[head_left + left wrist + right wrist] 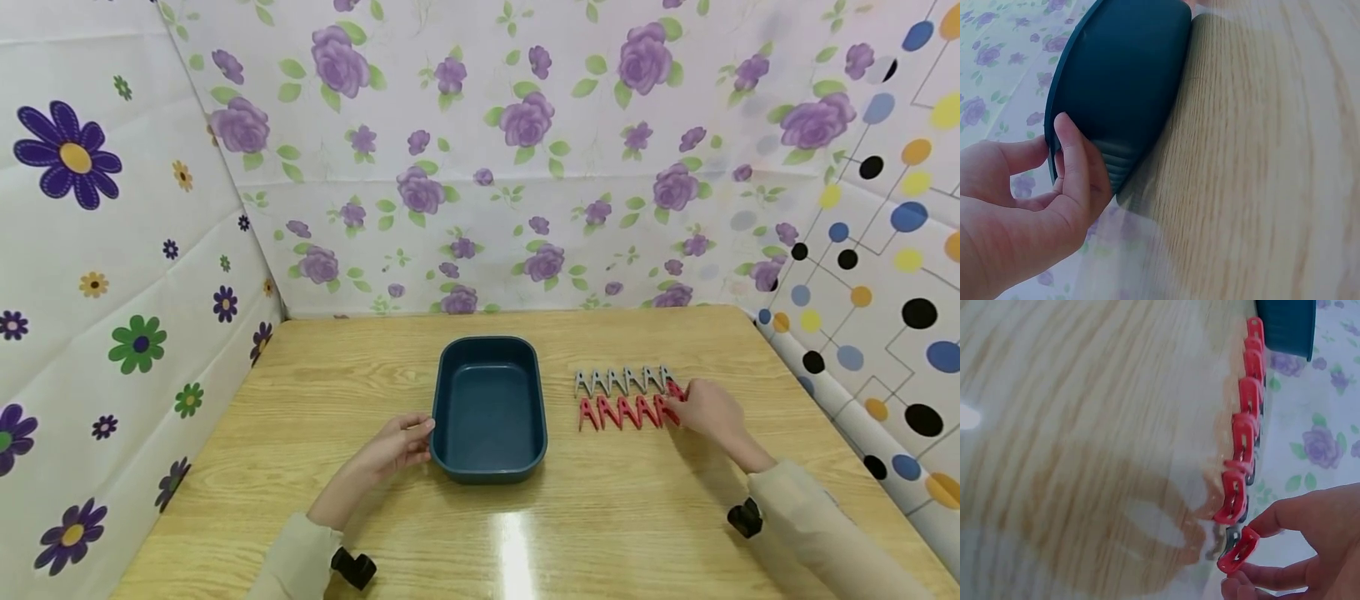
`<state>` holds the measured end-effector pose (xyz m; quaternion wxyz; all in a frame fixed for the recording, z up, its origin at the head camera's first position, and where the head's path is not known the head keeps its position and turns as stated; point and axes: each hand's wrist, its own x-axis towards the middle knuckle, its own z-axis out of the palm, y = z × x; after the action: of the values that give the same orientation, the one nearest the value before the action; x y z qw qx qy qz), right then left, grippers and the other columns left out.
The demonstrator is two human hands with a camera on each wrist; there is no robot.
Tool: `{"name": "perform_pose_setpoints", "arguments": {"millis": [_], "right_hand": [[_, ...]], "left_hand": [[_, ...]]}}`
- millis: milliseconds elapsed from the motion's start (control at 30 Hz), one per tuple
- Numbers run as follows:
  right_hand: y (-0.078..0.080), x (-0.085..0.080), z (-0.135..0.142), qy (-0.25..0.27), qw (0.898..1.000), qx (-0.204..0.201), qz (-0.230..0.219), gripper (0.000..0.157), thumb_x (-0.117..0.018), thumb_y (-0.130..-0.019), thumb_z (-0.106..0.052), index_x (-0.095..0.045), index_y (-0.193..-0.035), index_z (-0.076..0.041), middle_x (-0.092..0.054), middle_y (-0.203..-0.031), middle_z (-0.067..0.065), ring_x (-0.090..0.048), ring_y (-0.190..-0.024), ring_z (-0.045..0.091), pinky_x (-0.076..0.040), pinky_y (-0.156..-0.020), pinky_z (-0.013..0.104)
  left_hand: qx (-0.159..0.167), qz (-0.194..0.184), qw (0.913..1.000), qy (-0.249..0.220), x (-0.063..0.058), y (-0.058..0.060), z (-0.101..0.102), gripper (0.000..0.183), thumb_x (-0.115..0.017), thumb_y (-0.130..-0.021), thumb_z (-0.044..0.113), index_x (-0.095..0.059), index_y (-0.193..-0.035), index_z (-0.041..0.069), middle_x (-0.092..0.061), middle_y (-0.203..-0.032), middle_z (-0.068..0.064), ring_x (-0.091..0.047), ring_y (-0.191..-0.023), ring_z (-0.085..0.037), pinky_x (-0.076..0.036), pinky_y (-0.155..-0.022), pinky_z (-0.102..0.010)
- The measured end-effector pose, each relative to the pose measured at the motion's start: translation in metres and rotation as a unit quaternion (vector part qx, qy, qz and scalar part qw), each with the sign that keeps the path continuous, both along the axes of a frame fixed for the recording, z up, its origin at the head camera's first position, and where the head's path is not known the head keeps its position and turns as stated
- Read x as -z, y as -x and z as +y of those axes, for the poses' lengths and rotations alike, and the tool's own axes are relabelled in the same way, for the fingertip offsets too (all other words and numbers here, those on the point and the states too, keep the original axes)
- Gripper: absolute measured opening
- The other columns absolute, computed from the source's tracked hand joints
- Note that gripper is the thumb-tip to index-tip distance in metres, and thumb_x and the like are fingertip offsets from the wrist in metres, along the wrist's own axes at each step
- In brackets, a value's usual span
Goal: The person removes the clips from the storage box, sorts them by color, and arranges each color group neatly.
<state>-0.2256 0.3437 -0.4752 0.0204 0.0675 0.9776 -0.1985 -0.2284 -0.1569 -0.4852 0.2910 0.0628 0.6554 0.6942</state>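
A dark blue rectangular container [487, 477] stands upright on the table. At its left side my left hand [393, 446] pinches the rim, thumb at the edge and fingers against the outer wall [1129, 69]. To the right of the container stand two rows of clothespins: red ones [627, 410] in front, grey ones [630, 379] behind. My right hand [708, 410] is at the right end of the rows. Between thumb and fingertips it pinches a red clothespin [1239, 551], which is tilted out of line with the others. In the head view the fingers partly cover this end.
The wooden table [337, 375] has a light glare near its front edge. Flowered cloth [487, 217] hangs behind it, with patterned cloths at the left and right sides. A black wrist camera [745, 517] sits at the right sleeve, another [353, 568] at the left.
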Motion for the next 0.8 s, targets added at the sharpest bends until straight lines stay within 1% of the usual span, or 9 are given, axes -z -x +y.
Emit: {"name": "perform_pose_setpoints", "arguments": {"millis": [167, 267, 433, 500, 600, 667, 733, 767, 800], "right_hand": [[-0.001, -0.001, 0.003, -0.013, 1.0, 0.01, -0.026, 0.047, -0.059, -0.093, -0.031, -0.059, -0.052, -0.01, -0.044, -0.043, -0.004, -0.034, -0.04, 0.008, -0.024, -0.039, 0.021], [-0.002, -0.001, 0.003, -0.018, 0.999, 0.011, -0.033, 0.047, -0.058, -0.094, -0.031, -0.059, -0.052, -0.01, -0.041, -0.042, -0.005, -0.033, -0.039, 0.008, -0.024, -0.038, 0.02], [0.0, -0.001, 0.004, -0.015, 0.999, 0.007, -0.037, 0.047, -0.053, -0.096, -0.03, -0.058, -0.053, -0.011, -0.042, -0.044, -0.004, -0.033, -0.04, 0.009, -0.025, -0.039, 0.022], [0.002, -0.001, 0.005, -0.013, 0.999, -0.002, -0.03, 0.047, -0.049, -0.096, -0.029, -0.057, -0.053, -0.012, -0.044, -0.044, -0.003, -0.034, -0.041, 0.01, -0.026, -0.039, 0.023], [0.007, -0.002, 0.006, -0.01, 1.0, -0.017, 0.001, 0.042, -0.046, -0.096, -0.025, -0.057, -0.059, -0.008, -0.05, -0.048, 0.002, -0.036, -0.042, 0.013, -0.029, -0.039, 0.026], [0.012, -0.001, 0.006, -0.016, 0.998, -0.035, 0.042, 0.036, -0.046, -0.097, -0.022, -0.062, -0.072, 0.0, -0.057, -0.057, 0.009, -0.042, -0.045, 0.015, -0.035, -0.041, 0.029], [0.017, 0.0, 0.005, -0.02, 0.995, -0.054, 0.084, 0.031, -0.045, -0.098, -0.018, -0.062, -0.091, 0.007, -0.063, -0.072, 0.02, -0.049, -0.052, 0.02, -0.041, -0.047, 0.035], [0.019, 0.001, 0.004, -0.023, 0.992, -0.065, 0.105, 0.031, -0.045, -0.098, -0.016, -0.06, -0.101, 0.011, -0.063, -0.081, 0.024, -0.053, -0.058, 0.024, -0.045, -0.052, 0.038], [0.022, 0.002, 0.003, -0.025, 0.989, -0.078, 0.124, 0.032, -0.044, -0.099, -0.014, -0.057, -0.11, 0.013, -0.062, -0.089, 0.029, -0.056, -0.065, 0.027, -0.047, -0.056, 0.041]], "left_hand": [[-0.003, -0.003, 1.0, 0.0, 0.002, 0.001, 0.0, 0.031, -0.053, -0.101, 0.022, -0.05, -0.118, -0.003, -0.063, -0.083, 0.002, -0.06, -0.073, -0.007, -0.053, -0.068, -0.019], [-0.004, 0.0, 1.0, 0.007, 0.003, 0.001, 0.0, 0.03, -0.053, -0.1, 0.024, -0.05, -0.117, -0.001, -0.063, -0.081, 0.003, -0.059, -0.072, -0.007, -0.053, -0.067, -0.019], [-0.003, -0.002, 0.9998, 0.02, 0.002, 0.003, -0.003, 0.033, -0.053, -0.101, 0.027, -0.049, -0.12, 0.0, -0.062, -0.081, 0.004, -0.057, -0.071, -0.006, -0.052, -0.065, -0.018], [-0.016, -0.004, 0.9996, 0.024, 0.001, 0.006, -0.005, 0.036, -0.052, -0.101, 0.027, -0.047, -0.123, -0.001, -0.061, -0.082, 0.004, -0.058, -0.071, -0.006, -0.052, -0.065, -0.018], [-0.055, 0.002, 0.9981, 0.027, -0.002, 0.013, -0.008, 0.043, -0.051, -0.101, 0.026, -0.043, -0.13, -0.004, -0.061, -0.086, 0.002, -0.059, -0.075, -0.007, -0.052, -0.068, -0.019], [-0.081, 0.032, 0.9952, 0.044, -0.005, 0.017, -0.01, 0.047, -0.05, -0.102, 0.025, -0.04, -0.135, -0.006, -0.063, -0.096, -0.006, -0.063, -0.083, -0.012, -0.054, -0.075, -0.023], [-0.091, 0.081, 0.9886, 0.089, -0.008, 0.021, -0.013, 0.049, -0.049, -0.102, 0.024, -0.038, -0.139, -0.007, -0.062, -0.111, -0.015, -0.064, -0.096, -0.02, -0.055, -0.084, -0.03], [-0.088, 0.115, 0.9815, 0.125, -0.009, 0.023, -0.015, 0.049, -0.048, -0.103, 0.024, -0.037, -0.14, -0.007, -0.059, -0.118, -0.02, -0.063, -0.103, -0.025, -0.054, -0.087, -0.034], [-0.085, 0.147, 0.9715, 0.166, -0.01, 0.024, -0.016, 0.049, -0.047, -0.103, 0.025, -0.037, -0.141, -0.006, -0.056, -0.125, -0.024, -0.061, -0.11, -0.03, -0.053, -0.092, -0.038]]}}
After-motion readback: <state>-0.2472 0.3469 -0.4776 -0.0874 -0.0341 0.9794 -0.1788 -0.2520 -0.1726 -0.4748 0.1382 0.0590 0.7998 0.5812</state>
